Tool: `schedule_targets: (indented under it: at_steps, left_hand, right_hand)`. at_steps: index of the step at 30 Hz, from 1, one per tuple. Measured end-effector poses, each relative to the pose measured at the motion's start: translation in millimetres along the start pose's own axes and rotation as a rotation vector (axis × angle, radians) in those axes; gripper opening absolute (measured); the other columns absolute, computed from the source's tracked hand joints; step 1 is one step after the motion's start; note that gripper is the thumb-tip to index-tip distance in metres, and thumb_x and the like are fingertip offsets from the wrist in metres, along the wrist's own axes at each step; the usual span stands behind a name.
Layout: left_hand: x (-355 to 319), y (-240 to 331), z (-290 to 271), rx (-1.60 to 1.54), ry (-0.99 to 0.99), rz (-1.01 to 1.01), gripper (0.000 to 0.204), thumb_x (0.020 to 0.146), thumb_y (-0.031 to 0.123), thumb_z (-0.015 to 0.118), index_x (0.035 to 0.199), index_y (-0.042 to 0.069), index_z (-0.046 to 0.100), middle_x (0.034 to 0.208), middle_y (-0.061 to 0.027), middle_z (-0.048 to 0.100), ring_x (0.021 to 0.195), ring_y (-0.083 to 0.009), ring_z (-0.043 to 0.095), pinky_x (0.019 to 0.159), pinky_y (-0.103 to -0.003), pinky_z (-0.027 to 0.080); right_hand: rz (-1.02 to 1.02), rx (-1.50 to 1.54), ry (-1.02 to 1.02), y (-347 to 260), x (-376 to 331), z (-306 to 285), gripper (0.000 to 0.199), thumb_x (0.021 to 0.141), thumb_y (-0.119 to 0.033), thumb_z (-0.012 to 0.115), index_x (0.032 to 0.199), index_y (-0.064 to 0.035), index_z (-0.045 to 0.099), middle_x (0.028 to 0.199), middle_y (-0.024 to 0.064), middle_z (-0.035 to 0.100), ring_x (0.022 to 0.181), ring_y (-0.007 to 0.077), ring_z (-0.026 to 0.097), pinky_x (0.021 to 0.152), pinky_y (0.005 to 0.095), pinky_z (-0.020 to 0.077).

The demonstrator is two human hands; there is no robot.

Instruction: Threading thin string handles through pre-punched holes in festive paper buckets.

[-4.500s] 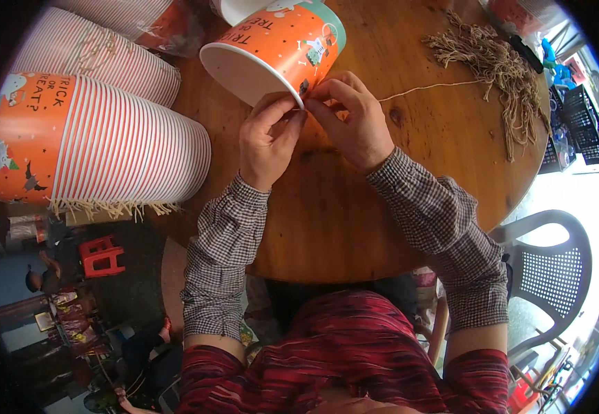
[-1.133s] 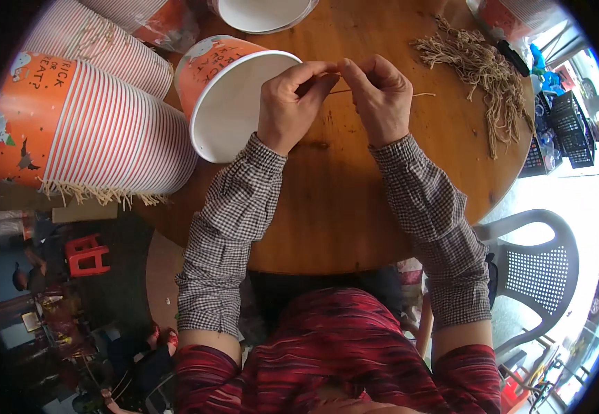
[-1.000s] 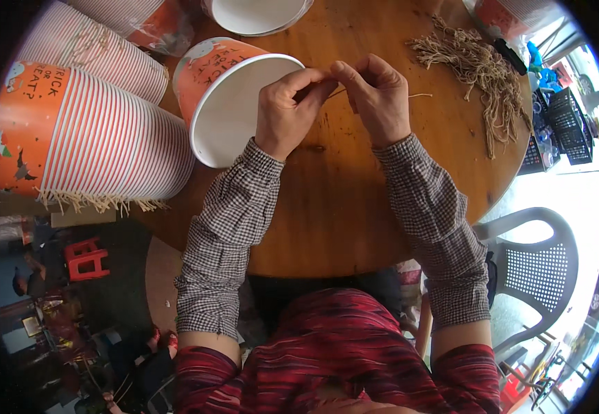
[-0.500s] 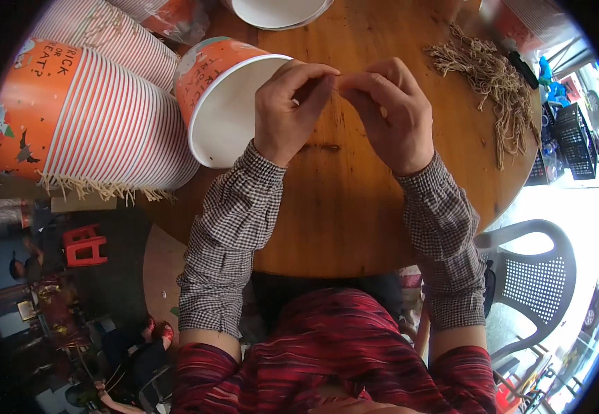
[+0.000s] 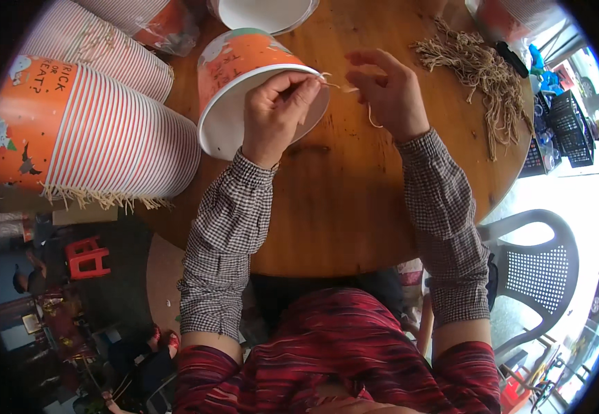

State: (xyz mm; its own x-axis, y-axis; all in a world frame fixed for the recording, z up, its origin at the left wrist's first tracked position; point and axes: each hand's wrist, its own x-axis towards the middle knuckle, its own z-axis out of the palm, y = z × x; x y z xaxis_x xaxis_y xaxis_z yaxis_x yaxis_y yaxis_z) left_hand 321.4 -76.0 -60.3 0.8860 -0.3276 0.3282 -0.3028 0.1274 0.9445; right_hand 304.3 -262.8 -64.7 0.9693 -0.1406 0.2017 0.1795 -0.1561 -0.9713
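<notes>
My left hand point(image 5: 273, 117) is closed, thumb and forefinger pinching a thin beige string point(image 5: 371, 116) at the white rim of an orange paper bucket point(image 5: 238, 63). The bucket lies tilted on the wooden table, its white open mouth toward me, partly hidden behind my left hand. To the right, my right hand point(image 5: 397, 96) is curled around the same string, its fingertips slightly blurred. Part of the string spans the short gap between my hands, and a loose length hangs below my right fingers.
Stacks of nested orange buckets point(image 5: 123, 131) lie at the left, with string ends hanging below the nearest. A bundle of beige strings point(image 5: 475, 65) rests at the far right beside a black object point(image 5: 512, 59). A grey plastic chair point(image 5: 537, 276) stands to the right, a red stool point(image 5: 87, 258) lower left.
The bucket's rim has come up to my left hand, which now pinches string beside it. My right hand has moved slightly away, and the string shows between them.
</notes>
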Motion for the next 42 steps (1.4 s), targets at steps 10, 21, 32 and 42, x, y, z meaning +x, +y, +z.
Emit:
schedule_targets:
  at_steps: [10, 21, 32, 42]
  left_hand:
    - [-2, 1, -2, 0.002, 0.069, -0.022, 0.019, 0.089, 0.013, 0.063, 0.098, -0.004, 0.066, 0.091, -0.0038, 0.068, 0.081, -0.0055, 0.06, 0.072, -0.017, 0.048]
    - [0, -2, 6, 0.002, 0.023, 0.018, 0.013, 0.09, 0.011, 0.062, 0.093, -0.001, 0.065, 0.074, 0.0018, 0.062, 0.061, -0.003, 0.055, 0.054, -0.018, 0.045]
    - [4, -9, 6, 0.423, 0.064, 0.442, 0.011, 0.086, 0.01, 0.065, 0.091, 0.001, 0.064, 0.071, -0.0035, 0.06, 0.056, -0.0084, 0.055, 0.049, -0.02, 0.042]
    - [-3, 1, 12, -0.595, 0.058, -0.311, 0.018, 0.09, 0.014, 0.061, 0.098, -0.001, 0.065, 0.079, 0.0005, 0.06, 0.061, -0.0041, 0.05, 0.049, -0.018, 0.035]
  right_hand:
    - [-0.455, -0.229, -0.059, -27, -17, 9, 0.016, 0.079, -0.007, 0.071, 0.095, -0.0062, 0.067, 0.083, 0.0023, 0.062, 0.067, 0.0094, 0.057, 0.059, 0.0218, 0.0473]
    - [-0.509, -0.322, 0.086, -20, -16, 9, 0.009, 0.083, -0.007, 0.067, 0.09, -0.0029, 0.064, 0.081, 0.0061, 0.061, 0.066, 0.016, 0.061, 0.058, 0.0255, 0.05]
    - [-0.574, -0.418, 0.271, -19, -12, 6, 0.007, 0.083, -0.008, 0.065, 0.088, -0.0042, 0.061, 0.081, 0.0069, 0.059, 0.064, 0.0203, 0.06, 0.055, 0.0287, 0.0492]
    - [-0.724, -0.711, 0.183, -18, -23, 16, 0.013, 0.079, -0.009, 0.067, 0.091, -0.0105, 0.063, 0.082, 0.003, 0.056, 0.071, 0.0217, 0.06, 0.055, 0.0327, 0.0509]
